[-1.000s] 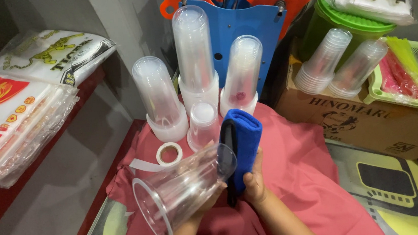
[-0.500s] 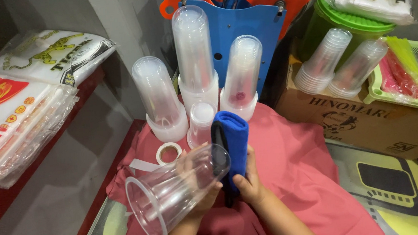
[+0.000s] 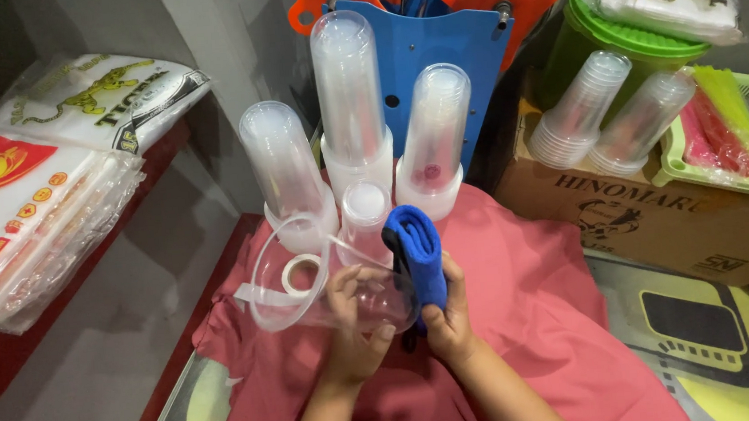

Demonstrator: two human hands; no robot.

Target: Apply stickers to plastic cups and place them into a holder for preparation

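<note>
My left hand [image 3: 354, 328] grips a clear plastic cup [image 3: 309, 278] lying on its side, its open mouth turned to the left. My right hand [image 3: 447, 316] holds a folded blue cloth [image 3: 417, 250] pressed against the cup's base end. Both hands hover over a pink cloth [image 3: 525, 314] spread on the surface. Just behind the cup stand several upturned stacks of clear cups [image 3: 350, 105]. A roll of clear tape [image 3: 301, 274] lies on the pink cloth, seen through the cup.
A blue and orange plastic rack [image 3: 419, 38] stands behind the stacks. At right, a cardboard box [image 3: 659, 206] carries more cup stacks [image 3: 616, 111], a green bucket [image 3: 592, 33] and a green basket [image 3: 726, 147]. Bagged packets [image 3: 26, 202] lie on the red shelf at left.
The cup has been lifted and turned so its mouth faces left and farther away. The blue cloth has stayed against its base, and both hands have shifted slightly forward.
</note>
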